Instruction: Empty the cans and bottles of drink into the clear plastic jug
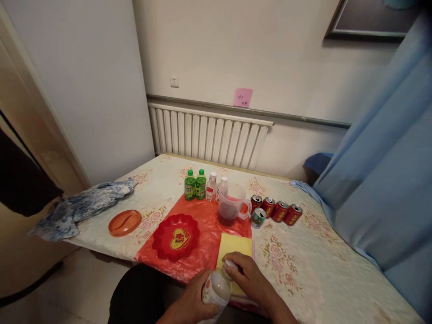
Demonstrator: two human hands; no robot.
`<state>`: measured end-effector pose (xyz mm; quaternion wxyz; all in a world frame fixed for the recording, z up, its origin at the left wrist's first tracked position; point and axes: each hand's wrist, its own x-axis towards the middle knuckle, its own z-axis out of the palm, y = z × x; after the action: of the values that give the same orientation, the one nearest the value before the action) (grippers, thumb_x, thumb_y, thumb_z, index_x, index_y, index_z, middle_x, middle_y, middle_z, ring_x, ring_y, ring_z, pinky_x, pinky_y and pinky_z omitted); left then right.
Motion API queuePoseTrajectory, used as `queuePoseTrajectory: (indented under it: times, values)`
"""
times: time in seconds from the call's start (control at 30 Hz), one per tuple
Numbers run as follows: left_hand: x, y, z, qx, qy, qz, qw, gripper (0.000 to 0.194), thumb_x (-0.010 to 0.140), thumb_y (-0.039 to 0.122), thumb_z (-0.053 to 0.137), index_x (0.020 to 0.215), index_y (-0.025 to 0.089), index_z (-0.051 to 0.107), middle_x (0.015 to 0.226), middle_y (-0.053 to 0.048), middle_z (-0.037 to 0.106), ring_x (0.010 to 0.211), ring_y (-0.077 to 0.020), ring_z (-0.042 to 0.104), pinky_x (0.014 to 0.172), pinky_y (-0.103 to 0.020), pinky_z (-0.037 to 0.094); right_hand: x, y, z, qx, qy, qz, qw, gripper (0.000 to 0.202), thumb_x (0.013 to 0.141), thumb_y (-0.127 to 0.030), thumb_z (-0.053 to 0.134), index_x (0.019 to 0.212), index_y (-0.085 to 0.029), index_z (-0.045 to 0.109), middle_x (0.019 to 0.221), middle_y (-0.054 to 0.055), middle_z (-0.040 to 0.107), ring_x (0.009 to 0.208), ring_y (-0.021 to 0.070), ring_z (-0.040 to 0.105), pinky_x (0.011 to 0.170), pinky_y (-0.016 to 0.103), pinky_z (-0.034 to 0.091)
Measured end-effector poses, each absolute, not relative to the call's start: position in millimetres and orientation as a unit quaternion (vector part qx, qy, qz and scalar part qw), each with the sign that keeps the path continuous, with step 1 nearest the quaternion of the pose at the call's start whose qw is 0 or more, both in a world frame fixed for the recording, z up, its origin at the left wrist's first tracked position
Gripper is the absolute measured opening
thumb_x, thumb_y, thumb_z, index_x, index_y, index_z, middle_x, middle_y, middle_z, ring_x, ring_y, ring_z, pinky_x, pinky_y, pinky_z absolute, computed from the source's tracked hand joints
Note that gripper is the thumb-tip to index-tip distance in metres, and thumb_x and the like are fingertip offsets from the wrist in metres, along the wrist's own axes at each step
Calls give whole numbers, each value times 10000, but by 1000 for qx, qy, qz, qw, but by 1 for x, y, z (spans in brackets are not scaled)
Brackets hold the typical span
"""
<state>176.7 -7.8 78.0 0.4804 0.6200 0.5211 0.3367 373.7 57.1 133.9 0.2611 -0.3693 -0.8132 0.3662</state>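
1. A white-labelled bottle (212, 291) is held at the near edge of the table, tilted, with its top pointed to the far right.
2. The bottle's body is clasped by the left hand (195, 298), with the fingers wrapped round it. The white cap (231, 264) is pinched by the right hand (245, 271). The two hands are kept near each other but apart. Whether the cap is seated or loosened cannot be told.
3. The step in hand is judged to be work on the cap, tightening or undoing; the direction is not shown.
4. For the next move, a steady body grip and a turn in line with the neck are called for. If the bottle is tipped further with the cap loose, any contents could be spilled.
5. Just beyond the right hand, a yellow cloth (236, 245) is laid partly over a red plastic sheet (206, 228). On the sheet's left, a red scalloped dish (164, 245) is placed.
6. Farther off, a clear pitcher (230, 209) is set, with white-capped bottles (210, 192) and green-capped bottles (190, 188) lined up to its far left.
7. Right of the pitcher, a small green can (258, 218) and a row of red cans (281, 211) are stood.
8. At far left, an orange lid (118, 225) is laid on the flowered tablecloth (324, 274).
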Motion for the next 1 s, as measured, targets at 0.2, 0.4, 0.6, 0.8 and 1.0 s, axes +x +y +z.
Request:
queuePoseTrajectory:
  times: [0.2,0.4,0.6,0.8,1.0]
  values:
    - [170,-10,77,608,518,349,490,472,612,194,699,1073,208,601,1012,1,643,928,-208,567,809,-276,462,373,60,128,-376,-778,419,279,287,892,-397,515,1019,-200,680,972,52,684,896,203,601,807,283,458]
    - [165,-12,74,593,499,357,521,515,610,192,692,1114,204,585,1050,-7,642,961,-214,564,839,-282,458,369,67,109,-365,-691,538,317,350,859,-486,564,1035,-188,615,761,-13,568,675,143,528,609,244,424]
    - [158,-11,58,586,494,374,523,537,605,169,681,1130,206,571,1053,-3,629,985,-219,552,877,-301,445,366,80,89,-367,-605,621,337,436,769,-562,665,972,-187,573,801,21,640,634,144,567,592,259,410]
    - [151,-12,51,573,490,390,529,530,616,178,676,1136,202,573,1046,-5,642,1012,-237,552,945,-349,429,367,84,74,-366,-555,650,369,403,748,-513,722,959,-189,607,899,59,712,638,128,562,609,255,395]
    - [148,-14,50,535,483,420,552,670,605,166,668,1257,223,524,1197,-27,637,1105,-261,557,1012,-374,416,367,85,60,-360,-490,689,394,423,666,-426,815,963,-194,622,928,43,698,693,142,611,659,268,455]
